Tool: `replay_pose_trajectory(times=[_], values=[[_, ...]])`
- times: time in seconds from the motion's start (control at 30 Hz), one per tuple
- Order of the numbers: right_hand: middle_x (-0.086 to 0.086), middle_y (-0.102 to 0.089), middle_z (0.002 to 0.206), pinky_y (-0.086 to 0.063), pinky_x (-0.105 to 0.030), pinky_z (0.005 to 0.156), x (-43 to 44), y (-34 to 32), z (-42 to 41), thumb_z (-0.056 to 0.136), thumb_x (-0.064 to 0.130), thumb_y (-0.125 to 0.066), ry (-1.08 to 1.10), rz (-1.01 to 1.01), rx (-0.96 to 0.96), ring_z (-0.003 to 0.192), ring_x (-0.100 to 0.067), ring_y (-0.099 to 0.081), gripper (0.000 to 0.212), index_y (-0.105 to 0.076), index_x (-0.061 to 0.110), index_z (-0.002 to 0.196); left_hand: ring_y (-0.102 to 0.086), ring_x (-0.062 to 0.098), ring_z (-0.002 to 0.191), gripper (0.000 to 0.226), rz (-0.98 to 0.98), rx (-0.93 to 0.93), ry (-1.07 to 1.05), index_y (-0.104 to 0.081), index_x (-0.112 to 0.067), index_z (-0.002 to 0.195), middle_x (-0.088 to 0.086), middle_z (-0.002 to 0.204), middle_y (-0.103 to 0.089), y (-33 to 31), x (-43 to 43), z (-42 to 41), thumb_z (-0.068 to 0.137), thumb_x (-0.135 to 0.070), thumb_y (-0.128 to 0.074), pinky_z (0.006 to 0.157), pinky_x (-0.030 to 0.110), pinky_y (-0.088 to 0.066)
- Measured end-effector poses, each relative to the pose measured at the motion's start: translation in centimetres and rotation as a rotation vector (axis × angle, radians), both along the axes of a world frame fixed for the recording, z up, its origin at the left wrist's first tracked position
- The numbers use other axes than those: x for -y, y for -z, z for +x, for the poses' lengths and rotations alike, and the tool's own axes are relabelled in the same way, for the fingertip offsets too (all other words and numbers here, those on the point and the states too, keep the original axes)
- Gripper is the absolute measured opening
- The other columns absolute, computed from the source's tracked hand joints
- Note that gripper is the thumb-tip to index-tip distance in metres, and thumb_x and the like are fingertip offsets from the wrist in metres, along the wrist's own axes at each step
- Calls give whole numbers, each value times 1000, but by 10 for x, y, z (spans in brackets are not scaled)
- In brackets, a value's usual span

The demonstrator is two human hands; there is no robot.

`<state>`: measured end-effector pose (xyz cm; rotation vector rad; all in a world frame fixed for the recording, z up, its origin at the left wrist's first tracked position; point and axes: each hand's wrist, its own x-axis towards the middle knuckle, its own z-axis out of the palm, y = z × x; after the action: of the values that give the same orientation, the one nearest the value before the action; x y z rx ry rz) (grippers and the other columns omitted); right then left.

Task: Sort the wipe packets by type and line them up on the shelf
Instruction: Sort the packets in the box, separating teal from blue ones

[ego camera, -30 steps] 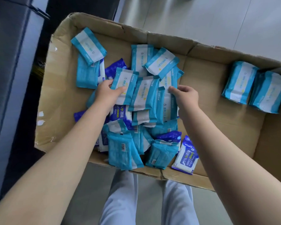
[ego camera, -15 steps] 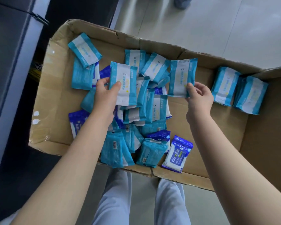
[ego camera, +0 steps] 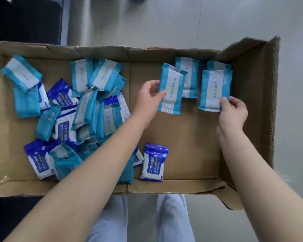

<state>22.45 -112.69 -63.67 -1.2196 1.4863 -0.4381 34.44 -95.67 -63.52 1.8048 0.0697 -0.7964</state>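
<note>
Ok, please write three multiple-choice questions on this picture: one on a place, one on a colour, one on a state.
1. Where is the lone dark blue packet? A. By the box's near wall. B. In the far right corner. C. On the floor.
2. What colour are the held packets? A. Dark blue. B. One of each. C. Teal and white.
3. What does the left hand do? A. Rests flat. B. Grips a packet. C. Hangs empty.
Answers: 1 A, it lies by that wall; 2 C, both show teal edges, white middles; 3 B, it pinches the packet's edge.
</note>
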Motion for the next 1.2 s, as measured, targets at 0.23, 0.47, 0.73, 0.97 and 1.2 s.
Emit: replay_pose_trajectory(times=[0.23,0.47,0.73,0.97,1.2], values=[[6,-64,92,-56,-29,91,41,21,6,96,14,-62,-72,-1,-41,97,-13,-68,13,-56,16,107,-63,6,98,26,96,76,-18,-59,-19,117,-5,105,-64,27,66,8,93,-15,-65,82,25,-58],[8,-64,101,-55,-34,94,48,37,15,91,21,-67,-77,-124,-135,100,-12,-65,21,-62,18,112,-59,7,91,32,256,209,-69,-62,-21,120,-3,109,-60,45,88,2,89,-22,-69,80,23,-55],[5,-59,132,-36,-11,102,-2,10,-5,97,27,-61,-193,-209,-154,125,-5,-50,40,-56,14,134,-55,-4,82,27,222,269,-149,-59,-23,117,-2,111,-60,1,-2,12,92,-24,-66,74,5,-43],[7,-68,104,-48,-17,90,-114,2,21,94,22,-66,-467,-8,-29,95,0,-62,19,-66,15,112,-56,4,92,29,426,243,-264,-59,-20,121,-2,112,-59,-13,-166,27,94,-29,-63,89,23,-47],[9,-69,103,-53,-28,87,-206,4,55,94,32,-65,-746,252,-41,94,-7,-63,22,-68,17,110,-54,14,118,43,524,103,-140,-56,-17,130,3,133,-51,14,-227,21,94,-39,-63,105,37,-43]])
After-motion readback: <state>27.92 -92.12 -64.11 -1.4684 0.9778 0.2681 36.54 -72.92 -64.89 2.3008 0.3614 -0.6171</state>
